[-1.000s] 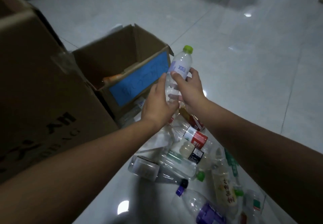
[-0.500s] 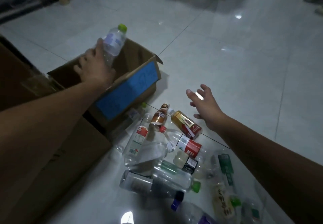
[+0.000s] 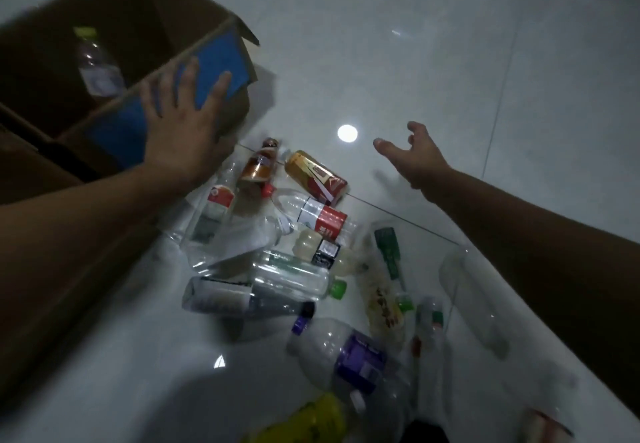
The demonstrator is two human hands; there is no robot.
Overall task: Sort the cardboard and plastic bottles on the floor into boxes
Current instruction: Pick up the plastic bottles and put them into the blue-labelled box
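The open cardboard box [image 3: 145,13], with its blue label panel [image 3: 214,68], stands up and to the left of both hands. One clear bottle with a yellow-green cap [image 3: 95,65] lies inside it, so at least one item is sorted; the rest of the box's interior is too dark to judge. A second, plain cardboard wall [image 3: 45,200] runs along the left edge, under the left forearm.

Most of the task looks undone. The heap of plastic bottles [image 3: 294,262] lies on the pale tiled floor [image 3: 415,44], below and between the two hands. No loose cardboard shows anywhere on the floor.

Within the heap, a large crumpled bottle with a purple label [image 3: 360,363] lies nearest the person, well below both hands. A long clear bottle with a green cap [image 3: 298,278] sits in the middle. A red-labelled water bottle [image 3: 322,219] lies below and between the hands. A gold and red bottle [image 3: 317,176] lies just left of the right hand and is probably the easiest next pick. A small brown bottle [image 3: 259,162] lies just right of the left wrist.

The left hand [image 3: 180,124] is spread flat, fingers splayed, in front of the box's blue panel, holding nothing. The right hand [image 3: 415,155] hovers over bare floor, fingers loosely curled and apart, also empty.
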